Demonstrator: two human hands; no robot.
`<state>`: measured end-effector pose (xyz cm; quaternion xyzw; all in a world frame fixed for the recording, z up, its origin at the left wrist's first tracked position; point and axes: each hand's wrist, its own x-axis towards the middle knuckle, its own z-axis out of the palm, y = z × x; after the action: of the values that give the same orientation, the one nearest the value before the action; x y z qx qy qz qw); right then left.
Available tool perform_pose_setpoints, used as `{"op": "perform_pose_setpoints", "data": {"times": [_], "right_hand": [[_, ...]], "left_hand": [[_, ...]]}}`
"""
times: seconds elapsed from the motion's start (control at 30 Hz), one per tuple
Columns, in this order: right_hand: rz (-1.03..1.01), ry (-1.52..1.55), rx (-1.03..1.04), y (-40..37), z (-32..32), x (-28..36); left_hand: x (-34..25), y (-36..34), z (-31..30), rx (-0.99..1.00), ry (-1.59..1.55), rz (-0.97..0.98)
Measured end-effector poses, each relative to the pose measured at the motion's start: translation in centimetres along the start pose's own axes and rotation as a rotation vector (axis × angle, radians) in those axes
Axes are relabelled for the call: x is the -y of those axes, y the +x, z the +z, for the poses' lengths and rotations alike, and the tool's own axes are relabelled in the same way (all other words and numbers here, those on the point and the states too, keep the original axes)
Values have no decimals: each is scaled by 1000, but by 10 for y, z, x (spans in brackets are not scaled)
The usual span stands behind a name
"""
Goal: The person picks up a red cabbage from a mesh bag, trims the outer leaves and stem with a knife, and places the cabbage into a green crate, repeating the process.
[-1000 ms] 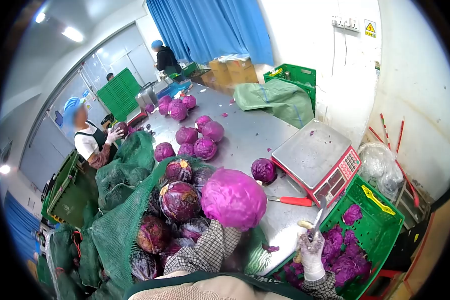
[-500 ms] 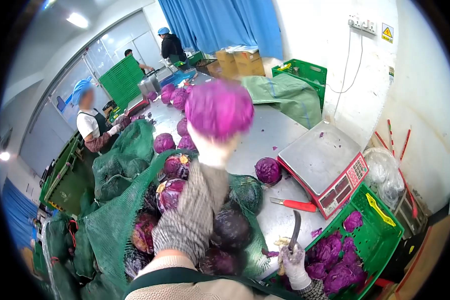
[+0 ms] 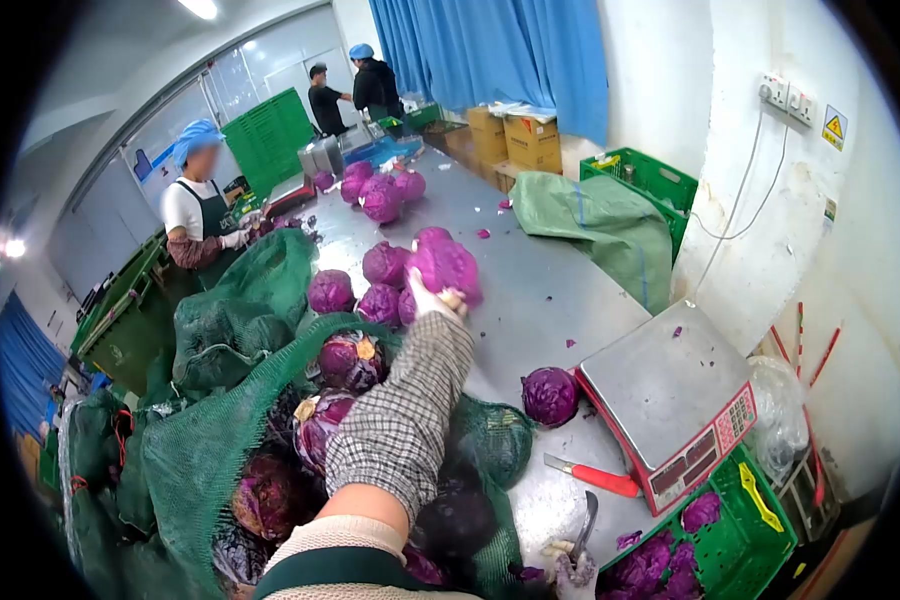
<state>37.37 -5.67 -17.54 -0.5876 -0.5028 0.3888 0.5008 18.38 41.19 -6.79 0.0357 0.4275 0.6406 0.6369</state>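
My left hand, gloved in white with a checked sleeve, is stretched over the metal table and closed on a peeled red cabbage. Beside that cabbage sit several other peeled heads, among them one red cabbage to the left. At the bottom edge, my gloved right hand is partly cut off and grips a knife with a dark curved blade. Under my left forearm, unpeeled cabbages lie in an open green mesh sack.
A scale stands at right, with a red-handled knife and a single cabbage beside it. A green crate holds purple leaves. A co-worker stands at far left, and two people stand farther back.
My left hand has lowered the cabbage from high in front of me to the group of heads on the table. My right hand stays low with its knife. The view has shifted slightly.
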Motion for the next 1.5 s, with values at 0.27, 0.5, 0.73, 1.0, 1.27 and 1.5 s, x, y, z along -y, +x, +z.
{"op": "perform_pose_setpoints", "data": {"times": [0.27,0.5,0.73,1.0,1.27,1.5], "right_hand": [[-188,-296,-36,5,10,-32],[262,200,69,-3,16,48],[452,560,567,-82,16,58],[175,449,292,-68,20,58],[-43,113,378,-13,72,43],[-313,-9,266,-74,89,-21]], "left_hand": [[-102,73,-3,-188,88,149],[-109,30,-11,-197,1099,682],[-183,-121,41,191,488,689],[-150,-326,-124,777,1511,565],[-64,-377,-288,671,2096,405],[12,-430,-339,630,1932,919]]}}
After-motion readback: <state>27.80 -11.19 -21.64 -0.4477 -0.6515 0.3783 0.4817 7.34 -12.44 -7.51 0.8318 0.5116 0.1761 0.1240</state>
